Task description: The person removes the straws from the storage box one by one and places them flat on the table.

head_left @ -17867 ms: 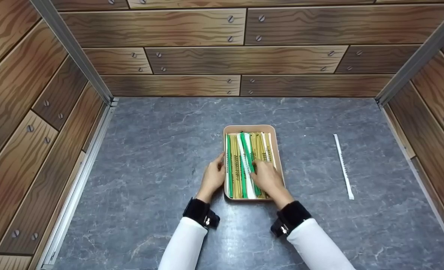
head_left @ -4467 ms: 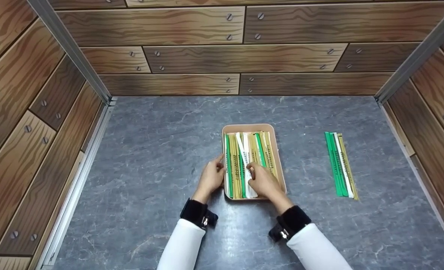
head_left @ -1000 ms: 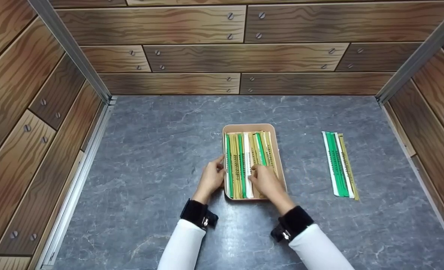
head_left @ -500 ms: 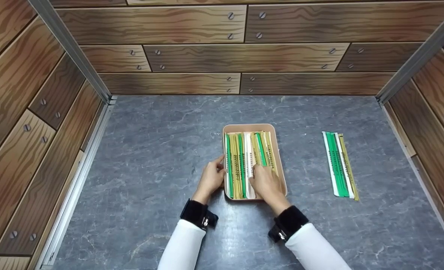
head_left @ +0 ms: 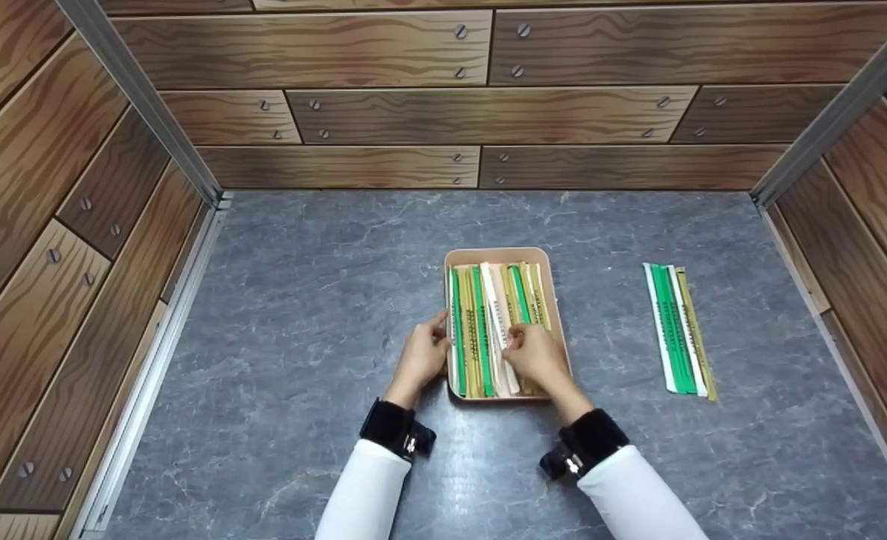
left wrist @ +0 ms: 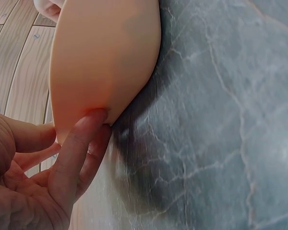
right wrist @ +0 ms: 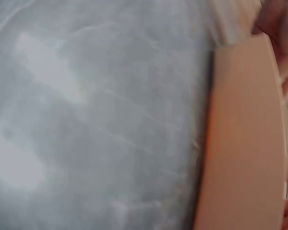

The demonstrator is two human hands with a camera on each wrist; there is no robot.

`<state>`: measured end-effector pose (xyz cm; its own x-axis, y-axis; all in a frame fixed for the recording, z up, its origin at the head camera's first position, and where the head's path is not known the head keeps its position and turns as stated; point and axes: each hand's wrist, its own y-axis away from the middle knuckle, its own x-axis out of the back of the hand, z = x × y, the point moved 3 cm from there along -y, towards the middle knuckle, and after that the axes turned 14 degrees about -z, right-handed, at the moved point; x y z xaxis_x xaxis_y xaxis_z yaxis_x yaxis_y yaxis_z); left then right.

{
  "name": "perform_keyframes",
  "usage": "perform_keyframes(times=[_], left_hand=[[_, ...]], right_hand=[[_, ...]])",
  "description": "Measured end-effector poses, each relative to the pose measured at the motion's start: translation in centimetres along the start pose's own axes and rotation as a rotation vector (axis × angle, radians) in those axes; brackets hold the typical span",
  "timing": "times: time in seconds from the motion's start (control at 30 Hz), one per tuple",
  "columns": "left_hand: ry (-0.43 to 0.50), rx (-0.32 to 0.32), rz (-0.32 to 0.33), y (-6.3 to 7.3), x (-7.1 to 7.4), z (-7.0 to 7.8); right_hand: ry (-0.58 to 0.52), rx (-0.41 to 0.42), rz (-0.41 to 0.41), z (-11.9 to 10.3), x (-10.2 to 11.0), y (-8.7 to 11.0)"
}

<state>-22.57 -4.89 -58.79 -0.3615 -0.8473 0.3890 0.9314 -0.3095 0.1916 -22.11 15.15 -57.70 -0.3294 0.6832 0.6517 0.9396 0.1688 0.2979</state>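
Observation:
A shallow tan tray [head_left: 555, 319] holds several long, thin paper-wrapped straws in green, white and gold, lying lengthwise side by side. My left hand [head_left: 421, 356] grips the tray's left side; in the left wrist view its fingers [left wrist: 93, 117] press on the outer wall, with the thumb at the rim. Over the right front of the tray, my right hand [head_left: 537, 352] pinches a white paper-wrapped straw [head_left: 491, 296], which slants across its neighbours. The right hand covers the lower ends of several gold straws. The right wrist view is blurred and mostly shows the tray's front wall [right wrist: 245, 143].
To the right of the tray, on the grey marbled tabletop [head_left: 316, 285], several green, white and gold wrapped straws [head_left: 679, 330] lie in a close row. Wood-patterned walls [head_left: 383, 116] enclose the back and both sides.
Over the longer span, the row on the right has grown from one white straw to several. In the last half second, the white straw at my right fingers has tilted, its near end shifting right.

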Motion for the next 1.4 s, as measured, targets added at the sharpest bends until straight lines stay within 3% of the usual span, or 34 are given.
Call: perform_keyframes(times=[0.17,0.3,0.43,0.67,0.93,1.13,1.4], left_hand=[[0.038,0.003,-0.008,0.1,0.0,0.0],[0.031,0.013,-0.005,0.1,0.0,0.1],[-0.005,0.015,0.01,0.2,0.1,0.2],[0.004,0.008,0.003,0.3,0.1,0.2],[-0.013,-0.003,0.003,0.2,0.2,0.2],[-0.004,0.008,-0.003,0.1,0.1,0.2],[0.002,0.009,-0.008,0.2,0.1,0.0]], right_hand=[[-0.217,0.029,-0.016,0.1,1.7,0.4],[-0.277,0.038,-0.021,0.3,3.4,1.4],[-0.271,0.071,-0.005,0.9,5.3,2.4],[-0.071,0.089,0.097,3.4,8.6,4.2],[0.146,-0.076,0.204,7.7,11.8,5.9],[0.186,-0.256,0.253,10.8,13.7,6.4],[0.182,-0.449,0.186,13.7,14.8,6.4]])
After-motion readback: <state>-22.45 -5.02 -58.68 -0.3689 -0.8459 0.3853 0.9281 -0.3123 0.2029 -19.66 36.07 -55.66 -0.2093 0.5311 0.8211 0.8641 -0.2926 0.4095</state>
